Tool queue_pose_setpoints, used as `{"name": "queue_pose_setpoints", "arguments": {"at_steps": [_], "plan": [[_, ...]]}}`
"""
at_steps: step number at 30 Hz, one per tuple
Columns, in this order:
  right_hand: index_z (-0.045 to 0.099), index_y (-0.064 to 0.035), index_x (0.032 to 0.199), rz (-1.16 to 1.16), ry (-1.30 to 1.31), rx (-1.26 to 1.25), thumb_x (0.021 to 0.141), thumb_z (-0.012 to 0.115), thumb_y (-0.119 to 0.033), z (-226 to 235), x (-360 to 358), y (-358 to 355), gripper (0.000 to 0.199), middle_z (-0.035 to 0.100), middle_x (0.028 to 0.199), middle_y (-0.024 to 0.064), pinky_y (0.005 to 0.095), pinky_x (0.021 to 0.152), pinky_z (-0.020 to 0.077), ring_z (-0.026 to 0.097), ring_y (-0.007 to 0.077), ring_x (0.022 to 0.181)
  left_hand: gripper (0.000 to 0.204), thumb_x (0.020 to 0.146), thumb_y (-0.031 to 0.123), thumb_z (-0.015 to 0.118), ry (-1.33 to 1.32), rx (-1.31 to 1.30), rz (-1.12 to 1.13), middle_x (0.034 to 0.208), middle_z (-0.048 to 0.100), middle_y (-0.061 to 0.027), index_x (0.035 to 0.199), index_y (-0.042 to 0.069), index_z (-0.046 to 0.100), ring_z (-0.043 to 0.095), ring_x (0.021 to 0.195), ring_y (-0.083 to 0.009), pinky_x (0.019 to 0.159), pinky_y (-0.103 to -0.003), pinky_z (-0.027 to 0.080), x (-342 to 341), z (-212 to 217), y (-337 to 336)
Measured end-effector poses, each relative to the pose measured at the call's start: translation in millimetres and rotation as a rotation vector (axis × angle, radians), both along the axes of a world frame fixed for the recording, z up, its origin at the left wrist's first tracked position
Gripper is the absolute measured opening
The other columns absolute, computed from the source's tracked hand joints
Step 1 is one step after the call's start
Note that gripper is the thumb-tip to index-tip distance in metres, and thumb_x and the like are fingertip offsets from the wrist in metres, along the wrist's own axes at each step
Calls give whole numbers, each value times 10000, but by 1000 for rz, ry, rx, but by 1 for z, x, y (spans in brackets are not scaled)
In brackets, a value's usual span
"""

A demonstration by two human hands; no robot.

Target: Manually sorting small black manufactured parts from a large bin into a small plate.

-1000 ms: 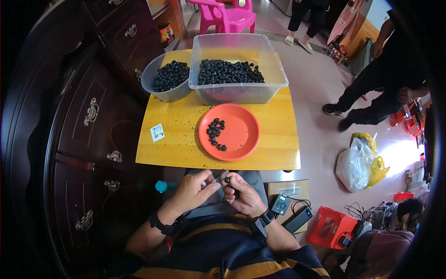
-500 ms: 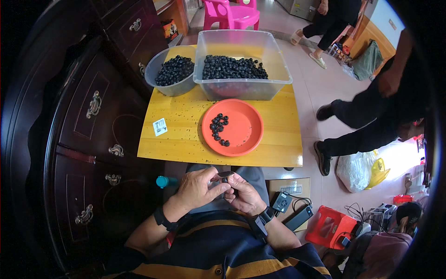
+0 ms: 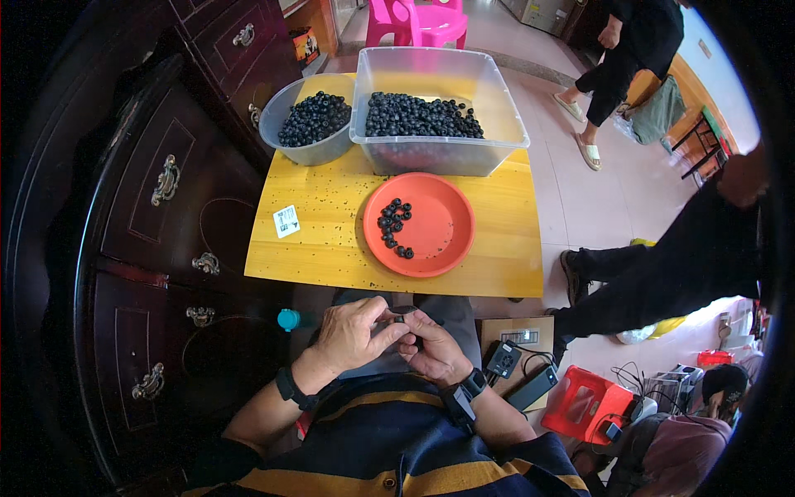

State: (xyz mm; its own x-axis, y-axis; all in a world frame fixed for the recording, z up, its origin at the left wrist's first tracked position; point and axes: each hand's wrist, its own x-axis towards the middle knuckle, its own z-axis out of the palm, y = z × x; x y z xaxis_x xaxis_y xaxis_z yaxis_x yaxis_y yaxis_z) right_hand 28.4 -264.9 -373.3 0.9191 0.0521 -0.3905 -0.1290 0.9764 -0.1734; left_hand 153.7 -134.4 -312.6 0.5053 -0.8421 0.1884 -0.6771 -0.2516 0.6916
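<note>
In front of my lap, my left hand (image 3: 354, 335) and my right hand (image 3: 436, 351) meet with bent fingers. Between their fingertips is a small black round piece (image 3: 399, 319), pinched by my right hand. A dark thing lies against it, too covered to name. My left thumb and fingers press together at the same spot; what they grip is hidden. Just beyond, on the yellow table (image 3: 323, 261), sits an orange-red plate (image 3: 439, 240). Several small black round pieces (image 3: 394, 217), some showing a hole, lie on its left side.
At the table's far side stand a round clear tub (image 3: 319, 155) and a larger rectangular clear bin (image 3: 447, 157), both holding black pieces. Dark crumbs and a white label (image 3: 286, 221) lie on the tabletop. Dark drawers (image 3: 157, 199) line the left. People stand at the right.
My hands stay together in nearly the same place, with the small piece slightly more covered. At the right, the standing people have shifted their legs. The view has moved slightly.
</note>
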Motion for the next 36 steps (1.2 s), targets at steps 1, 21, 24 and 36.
{"name": "queue_pose_setpoints", "arguments": {"at_steps": [1, 21, 24, 36], "plan": [[563, -119, 954, 8, 9, -12, 964, 595, -190, -1, 0, 0, 79, 581, 845, -31, 190, 563, 390, 494, 54, 683, 389, 853, 420, 687, 10, 15, 0, 723, 653, -129, 819, 40, 616, 666, 650, -293, 565, -370, 509, 0, 0, 0], [586, -87, 1050, -44, -27, -76, 952, 596, -137, -8, 7, 6, 110, 611, 839, -9, 205, 554, 442, 537, 59, 647, 394, 872, 380, 667, -65, 87, -37, 623, 600, -138, 688, 60, 529, 628, 584, -335, 509, -413, 475, 5, -11, 6], [584, -84, 1061, -18, -60, -65, 955, 594, -144, -7, 8, 5, 122, 610, 844, -6, 209, 562, 447, 533, 57, 650, 395, 844, 372, 689, -19, 49, -48, 632, 595, -154, 691, 64, 494, 628, 602, -348, 512, -440, 475, 7, -8, 7], [575, -91, 1074, -1, -44, -2, 960, 588, -159, 8, 16, -4, 133, 603, 910, -15, 198, 621, 459, 542, 59, 693, 201, 770, 146, 756, 127, -46, 2, 670, 625, -81, 883, 34, 632, 644, 597, -224, 545, -337, 488, 10, 14, -7]]}}
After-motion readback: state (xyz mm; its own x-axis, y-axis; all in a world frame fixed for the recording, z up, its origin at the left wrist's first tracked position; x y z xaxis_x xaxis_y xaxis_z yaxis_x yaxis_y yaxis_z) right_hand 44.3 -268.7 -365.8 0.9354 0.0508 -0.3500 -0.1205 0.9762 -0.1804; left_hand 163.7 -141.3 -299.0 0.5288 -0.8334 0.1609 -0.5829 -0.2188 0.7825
